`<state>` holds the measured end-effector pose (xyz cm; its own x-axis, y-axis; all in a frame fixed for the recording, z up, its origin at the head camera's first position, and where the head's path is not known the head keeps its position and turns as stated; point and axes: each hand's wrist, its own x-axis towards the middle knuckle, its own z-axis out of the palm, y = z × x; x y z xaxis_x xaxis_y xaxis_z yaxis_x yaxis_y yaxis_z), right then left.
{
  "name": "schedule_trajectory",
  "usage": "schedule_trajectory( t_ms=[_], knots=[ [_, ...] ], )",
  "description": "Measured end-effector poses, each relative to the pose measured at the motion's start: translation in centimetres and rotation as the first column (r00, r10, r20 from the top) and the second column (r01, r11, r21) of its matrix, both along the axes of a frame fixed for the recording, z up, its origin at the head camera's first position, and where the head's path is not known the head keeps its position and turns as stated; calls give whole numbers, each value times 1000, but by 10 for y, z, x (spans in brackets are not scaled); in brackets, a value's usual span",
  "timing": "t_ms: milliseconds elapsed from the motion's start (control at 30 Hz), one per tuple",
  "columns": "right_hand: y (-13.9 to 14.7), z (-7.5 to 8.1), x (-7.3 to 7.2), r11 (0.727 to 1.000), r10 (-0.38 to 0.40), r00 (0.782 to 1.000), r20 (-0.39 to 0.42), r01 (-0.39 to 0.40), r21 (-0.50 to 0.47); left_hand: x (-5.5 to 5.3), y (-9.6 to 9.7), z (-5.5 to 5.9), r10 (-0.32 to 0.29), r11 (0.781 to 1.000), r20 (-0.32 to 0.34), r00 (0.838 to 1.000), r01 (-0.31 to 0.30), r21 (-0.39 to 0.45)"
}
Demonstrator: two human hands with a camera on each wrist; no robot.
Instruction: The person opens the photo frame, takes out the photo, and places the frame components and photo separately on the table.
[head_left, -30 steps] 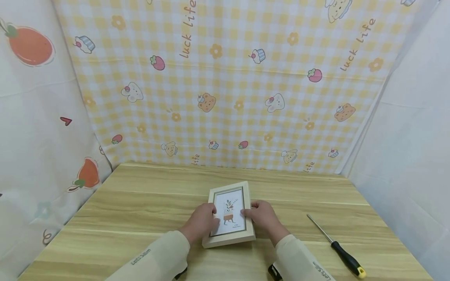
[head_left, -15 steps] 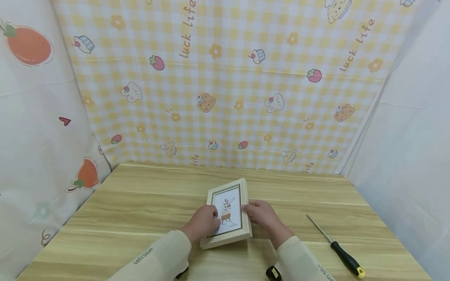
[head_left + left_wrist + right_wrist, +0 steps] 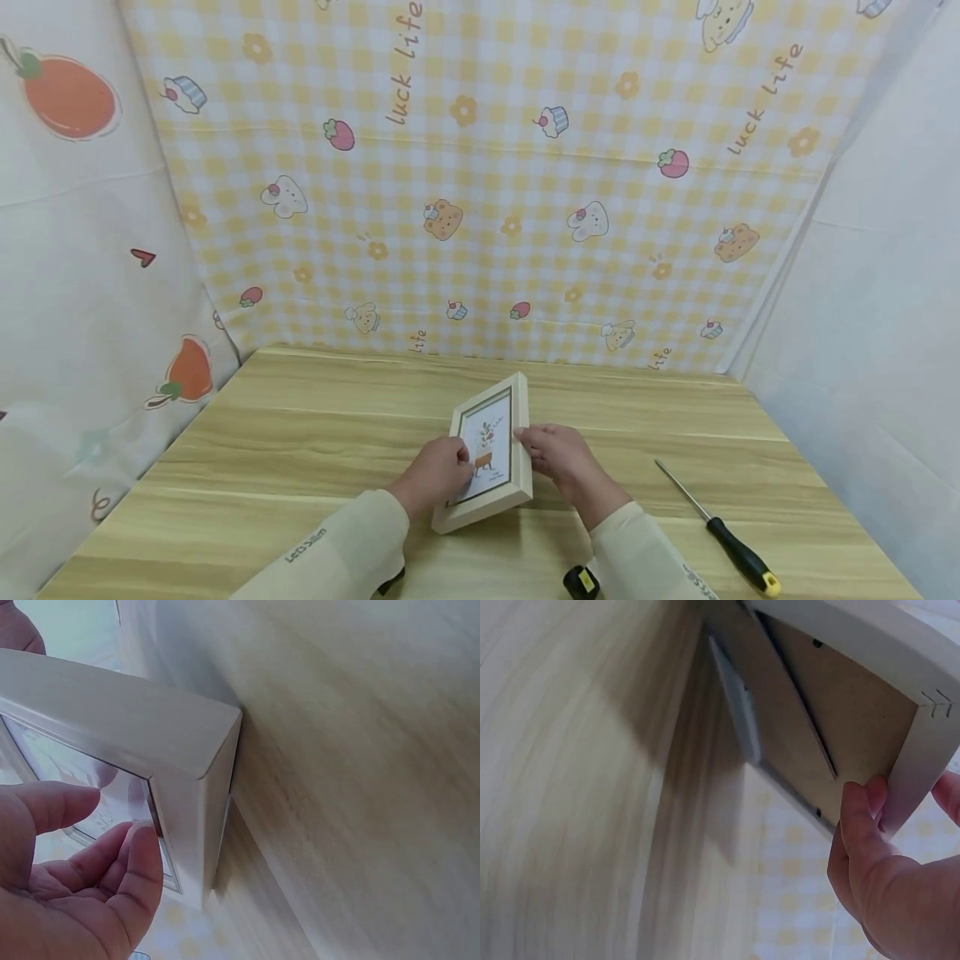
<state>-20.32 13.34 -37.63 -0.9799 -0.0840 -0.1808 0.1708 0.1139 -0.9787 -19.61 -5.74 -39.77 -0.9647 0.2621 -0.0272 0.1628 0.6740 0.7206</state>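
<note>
A cream picture frame (image 3: 487,454) with a potted-plant print stands tilted over the middle of the table, its right side raised and its face turned to the left. My right hand (image 3: 566,458) grips its right edge, thumb at the front. In the right wrist view the fingers (image 3: 862,825) lie behind the frame's rim, against the brown backboard (image 3: 862,712). My left hand (image 3: 438,471) is in front of the glass, near the lower left. The left wrist view shows its fingers (image 3: 139,862) curled close over the glass, thumb apart from them, with nothing visible between them.
A screwdriver (image 3: 738,554) with a black and yellow handle lies on the table at the right. A black device (image 3: 581,582) sits under the right sleeve. The wood-grain table (image 3: 300,433) ends at a yellow checked cloth (image 3: 480,208), with white cloths at the sides.
The picture frame has tilted further, its right side rising and its face turning to the left. My right hand has moved with its edge; the left hand has barely shifted.
</note>
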Motion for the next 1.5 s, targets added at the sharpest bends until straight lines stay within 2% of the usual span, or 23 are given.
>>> schedule_trajectory(
  t_ms=[133, 367, 700, 933, 1100, 1267, 1500],
  knots=[
    [-1, 2, 0, 999, -9, 1000, 18, 10, -50, 3, 1, 1, -21, 998, 15, 1000, 20, 62],
    [-2, 6, 3, 999, -29, 1000, -8, 29, -33, 5, 4, -1, -52, 988, 45, 998, 45, 149],
    [-6, 20, 13, 999, -27, 999, -28, 28, 38, 6, 10, -3, -65, 983, 23, 998, 60, 174],
    [-9, 23, 15, 997, -33, 999, -41, 36, 65, 7, 11, -4, -88, 982, 23, 996, 83, 171],
    [-10, 24, 15, 998, -21, 999, -39, 23, 65, 4, 12, 2, -66, 977, -6, 998, 66, 203],
    [-11, 24, 16, 999, 17, 999, -39, -16, 29, 1, 14, 10, -55, 968, -21, 998, 58, 245],
    [-11, 24, 18, 995, 66, 997, -37, -69, -76, 2, 13, 10, -54, 961, 11, 998, 49, 273]
  ],
)
